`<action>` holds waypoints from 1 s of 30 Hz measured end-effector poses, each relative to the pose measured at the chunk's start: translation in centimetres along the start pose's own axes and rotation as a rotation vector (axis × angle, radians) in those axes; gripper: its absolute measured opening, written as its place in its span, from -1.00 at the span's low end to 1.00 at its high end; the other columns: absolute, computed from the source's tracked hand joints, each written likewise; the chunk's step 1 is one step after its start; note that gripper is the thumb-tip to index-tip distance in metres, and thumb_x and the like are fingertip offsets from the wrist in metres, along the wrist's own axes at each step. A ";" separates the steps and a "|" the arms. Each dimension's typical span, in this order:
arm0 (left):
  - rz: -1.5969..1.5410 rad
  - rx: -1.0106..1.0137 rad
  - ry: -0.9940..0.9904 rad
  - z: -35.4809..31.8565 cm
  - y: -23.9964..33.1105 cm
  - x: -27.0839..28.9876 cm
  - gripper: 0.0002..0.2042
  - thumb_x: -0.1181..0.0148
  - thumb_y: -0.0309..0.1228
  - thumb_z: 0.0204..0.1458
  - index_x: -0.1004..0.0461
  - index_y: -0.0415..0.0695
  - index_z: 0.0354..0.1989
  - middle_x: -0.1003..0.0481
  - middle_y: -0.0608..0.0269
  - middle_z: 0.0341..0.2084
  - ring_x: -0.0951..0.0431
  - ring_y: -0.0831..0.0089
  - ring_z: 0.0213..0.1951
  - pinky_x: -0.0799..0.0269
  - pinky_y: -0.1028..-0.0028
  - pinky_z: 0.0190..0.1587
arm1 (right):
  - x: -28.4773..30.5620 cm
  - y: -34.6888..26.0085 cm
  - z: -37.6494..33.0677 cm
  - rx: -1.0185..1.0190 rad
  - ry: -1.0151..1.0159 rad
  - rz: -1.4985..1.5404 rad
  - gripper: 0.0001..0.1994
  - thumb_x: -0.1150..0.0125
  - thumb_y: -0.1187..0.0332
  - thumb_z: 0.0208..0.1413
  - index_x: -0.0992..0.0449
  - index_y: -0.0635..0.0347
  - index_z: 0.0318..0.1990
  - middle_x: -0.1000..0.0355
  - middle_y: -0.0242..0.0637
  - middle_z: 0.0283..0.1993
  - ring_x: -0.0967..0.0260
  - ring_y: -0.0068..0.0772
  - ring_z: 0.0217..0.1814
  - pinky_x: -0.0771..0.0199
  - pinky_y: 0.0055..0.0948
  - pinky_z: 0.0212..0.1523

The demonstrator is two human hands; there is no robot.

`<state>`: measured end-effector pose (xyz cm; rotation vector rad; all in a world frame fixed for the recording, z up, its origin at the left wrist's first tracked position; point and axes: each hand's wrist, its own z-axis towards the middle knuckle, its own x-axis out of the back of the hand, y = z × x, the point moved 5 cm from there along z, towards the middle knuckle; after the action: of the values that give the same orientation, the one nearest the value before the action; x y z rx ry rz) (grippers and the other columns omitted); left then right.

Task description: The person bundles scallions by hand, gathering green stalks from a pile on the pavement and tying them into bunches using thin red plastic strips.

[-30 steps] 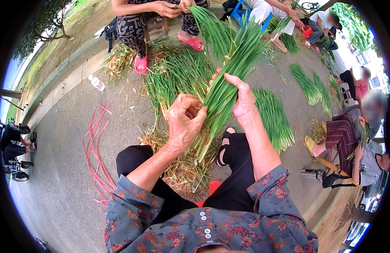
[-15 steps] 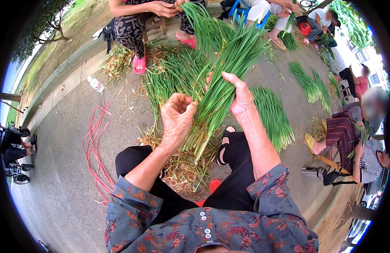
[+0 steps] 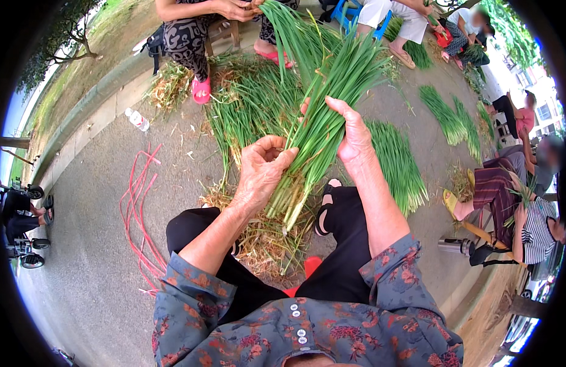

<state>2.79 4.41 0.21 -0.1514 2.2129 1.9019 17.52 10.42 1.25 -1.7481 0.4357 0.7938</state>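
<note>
Left hand (image 3: pixel 263 171): back turned up, wrist bent slightly right, fingers curled in; thumb tip on the left side of the bunch, forefinger close by. Whether a strand is caught between them, I cannot tell.
Left forearm (image 3: pixel 216 235): slants far and right out of a rolled floral sleeve (image 3: pixel 194 287).
Right hand (image 3: pixel 354 136): clamped around the middle of the bunch, thumb laid along its right side, fingers passing underneath, fingertips showing at its left edge.
Right forearm (image 3: pixel 381 202): reaches far and slightly left, straighter than the other.
Green bunch (image 3: pixel 329 125): held tilted above the ground, leafy tips far and right, pale ends near and left.
Below the bunch: dry trimmings (image 3: pixel 268 248) between the feet.
Far of the left hand: a loose green heap (image 3: pixel 258 92).
Right of the right hand: a laid-out green bundle (image 3: pixel 396 168).
Left: red strips (image 3: pixel 135 205) on the pavement (image 3: pixel 87 220).
</note>
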 end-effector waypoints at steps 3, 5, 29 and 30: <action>-0.003 0.016 0.001 0.2 -0.3 0.4 -0.89 -0.15 -0.45 -0.08 -0.38 -0.22 -0.48 -0.39 0.43 -0.65 -0.31 0.72 -0.60 -0.22 0.68 -0.54 | -0.3 0.0 -0.1 -0.004 0.007 -0.007 -0.68 -0.07 0.29 -0.03 -0.35 0.35 -0.16 -0.41 -0.12 -0.27 -0.41 -0.32 -0.30 -0.47 -0.33 -0.25; -0.030 0.013 -0.001 0.3 -0.7 0.5 -0.90 -0.15 -0.46 -0.08 -0.38 -0.22 -0.49 -0.39 0.42 -0.64 -0.32 0.72 -0.59 -0.22 0.68 -0.54 | -0.2 0.0 0.0 -0.017 -0.002 0.003 -0.68 -0.06 0.30 -0.02 -0.35 0.35 -0.16 -0.41 -0.12 -0.27 -0.41 -0.31 -0.30 -0.47 -0.33 -0.25; -0.181 0.234 -0.200 1.0 -1.6 1.2 -0.87 -0.18 -0.37 -0.08 -0.42 -0.16 -0.51 -0.42 0.41 -0.57 -0.35 0.64 -0.52 -0.26 0.63 -0.41 | -0.8 -0.6 -0.8 -0.014 -0.069 0.049 -0.81 -0.04 0.29 0.00 -0.37 0.22 -0.31 -0.37 -0.19 -0.36 -0.37 -0.19 -0.27 -0.39 -0.11 -0.09; -0.099 0.201 -0.171 1.0 -1.5 1.7 -0.84 -0.19 -0.34 -0.08 -0.42 -0.17 -0.47 -0.41 0.40 -0.55 -0.33 0.63 -0.49 -0.24 0.62 -0.37 | -0.8 -0.8 -0.9 0.000 -0.069 0.047 -0.85 -0.03 0.31 0.01 -0.36 0.15 -0.29 -0.36 -0.29 -0.39 -0.36 -0.26 -0.28 -0.36 -0.08 -0.06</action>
<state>1.52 5.32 -1.78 -0.0615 2.2200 1.5680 17.71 9.78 2.48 -1.7103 0.4317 0.8840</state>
